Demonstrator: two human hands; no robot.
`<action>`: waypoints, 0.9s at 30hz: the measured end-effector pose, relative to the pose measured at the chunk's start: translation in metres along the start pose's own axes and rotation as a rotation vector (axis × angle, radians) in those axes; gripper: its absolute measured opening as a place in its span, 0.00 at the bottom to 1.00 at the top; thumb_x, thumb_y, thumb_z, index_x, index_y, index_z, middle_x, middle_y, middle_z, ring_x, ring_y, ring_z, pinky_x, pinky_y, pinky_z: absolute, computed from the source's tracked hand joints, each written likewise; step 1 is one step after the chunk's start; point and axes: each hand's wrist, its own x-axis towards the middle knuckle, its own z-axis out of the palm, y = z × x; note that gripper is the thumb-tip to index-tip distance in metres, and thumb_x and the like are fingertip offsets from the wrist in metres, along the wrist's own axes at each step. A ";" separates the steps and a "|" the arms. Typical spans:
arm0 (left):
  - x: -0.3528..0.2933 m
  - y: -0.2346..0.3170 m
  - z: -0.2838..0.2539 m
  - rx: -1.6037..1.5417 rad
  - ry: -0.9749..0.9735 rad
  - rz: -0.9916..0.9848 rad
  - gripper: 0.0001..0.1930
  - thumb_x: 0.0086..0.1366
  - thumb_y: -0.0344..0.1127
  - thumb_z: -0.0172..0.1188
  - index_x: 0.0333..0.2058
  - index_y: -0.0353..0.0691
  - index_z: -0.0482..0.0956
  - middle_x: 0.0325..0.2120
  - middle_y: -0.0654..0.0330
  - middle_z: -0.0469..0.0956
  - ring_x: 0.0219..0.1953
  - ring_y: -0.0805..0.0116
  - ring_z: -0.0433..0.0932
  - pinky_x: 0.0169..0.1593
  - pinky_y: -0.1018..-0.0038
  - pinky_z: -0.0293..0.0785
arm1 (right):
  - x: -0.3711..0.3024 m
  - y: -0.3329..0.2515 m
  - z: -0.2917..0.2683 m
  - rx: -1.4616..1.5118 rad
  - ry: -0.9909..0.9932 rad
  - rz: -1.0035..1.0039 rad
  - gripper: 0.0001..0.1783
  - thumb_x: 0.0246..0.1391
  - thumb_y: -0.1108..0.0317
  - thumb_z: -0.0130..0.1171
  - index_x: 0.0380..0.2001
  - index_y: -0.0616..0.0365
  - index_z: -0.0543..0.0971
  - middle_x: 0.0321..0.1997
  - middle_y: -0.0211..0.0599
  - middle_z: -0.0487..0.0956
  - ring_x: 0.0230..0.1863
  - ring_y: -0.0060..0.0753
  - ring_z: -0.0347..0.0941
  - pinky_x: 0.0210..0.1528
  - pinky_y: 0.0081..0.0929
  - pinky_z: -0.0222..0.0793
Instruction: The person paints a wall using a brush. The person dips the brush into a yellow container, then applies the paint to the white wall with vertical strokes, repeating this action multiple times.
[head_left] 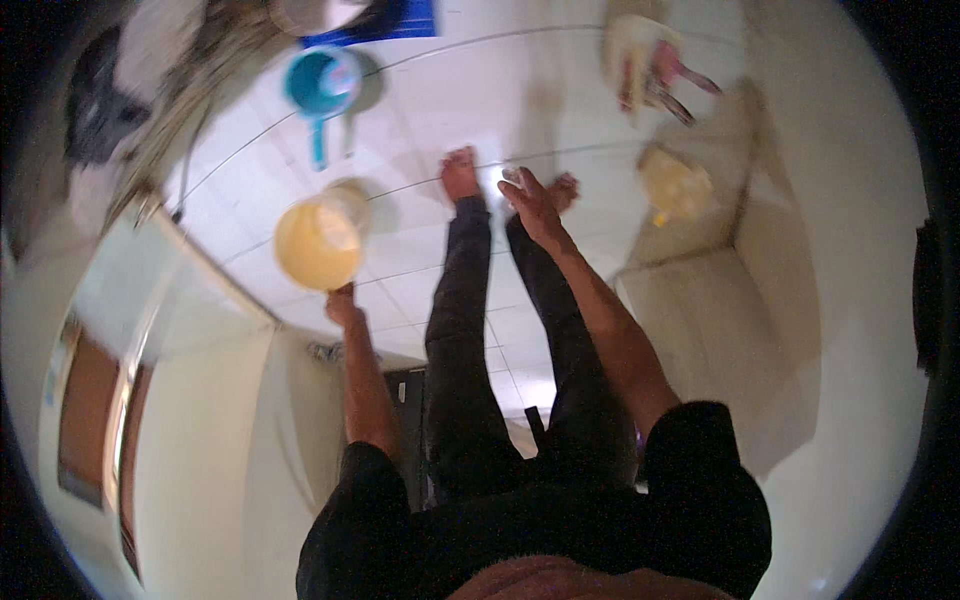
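Observation:
My left hand (342, 303) is closed at the near rim of a yellow plastic container (300, 250), which looks like a bucket or large mug. Its round mouth is turned up toward me, and something pale shows inside. The fingers are mostly hidden behind the rim. Over the floor in front of my right foot, my right hand (535, 205) is closed on a small whitish object (512, 176), too blurred to name. Farther left of my feet stands a teal dipper (320, 85), its handle pointing toward me.
At the far right, a cream container (635, 50) holds tools with pink and dark handles. Nearer lies a pale yellow container (675, 187) beside a raised ledge (710, 310). A blue flat item (405, 20) is at the far edge, a dark bag (100, 105) far left. A glass panel (165, 270) stands left.

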 end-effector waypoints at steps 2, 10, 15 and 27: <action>0.007 0.018 0.019 -0.633 -0.044 -0.202 0.15 0.56 0.34 0.64 0.40 0.32 0.76 0.32 0.57 0.80 0.33 0.67 0.77 0.36 0.74 0.75 | -0.014 0.037 -0.060 0.004 0.119 -0.017 0.27 0.53 0.47 0.55 0.45 0.60 0.72 0.43 0.43 0.75 0.46 0.42 0.72 0.51 0.34 0.66; 0.077 0.068 0.001 -1.898 -0.191 -0.666 0.22 0.70 0.38 0.31 0.53 0.24 0.58 0.56 0.40 0.63 0.60 0.49 0.63 0.59 0.46 0.65 | -0.062 0.108 -0.193 0.140 0.358 0.127 0.14 0.56 0.59 0.52 0.38 0.58 0.75 0.37 0.32 0.77 0.36 0.27 0.77 0.38 0.27 0.73; 0.054 0.086 -0.056 -1.897 -0.272 -1.039 0.33 0.69 0.48 0.36 0.64 0.38 0.35 0.60 0.44 0.56 0.56 0.45 0.68 0.58 0.41 0.60 | 0.009 0.104 -0.198 0.545 0.459 0.053 0.17 0.57 0.59 0.51 0.44 0.57 0.73 0.43 0.34 0.77 0.42 0.33 0.77 0.41 0.31 0.73; -0.188 0.310 -0.168 -1.186 -1.058 0.433 0.15 0.64 0.31 0.53 0.49 0.35 0.72 0.47 0.53 0.75 0.44 0.61 0.78 0.49 0.69 0.72 | 0.156 0.146 -0.265 0.125 0.608 -0.408 0.19 0.59 0.65 0.44 0.51 0.61 0.68 0.50 0.38 0.74 0.48 0.35 0.73 0.45 0.31 0.74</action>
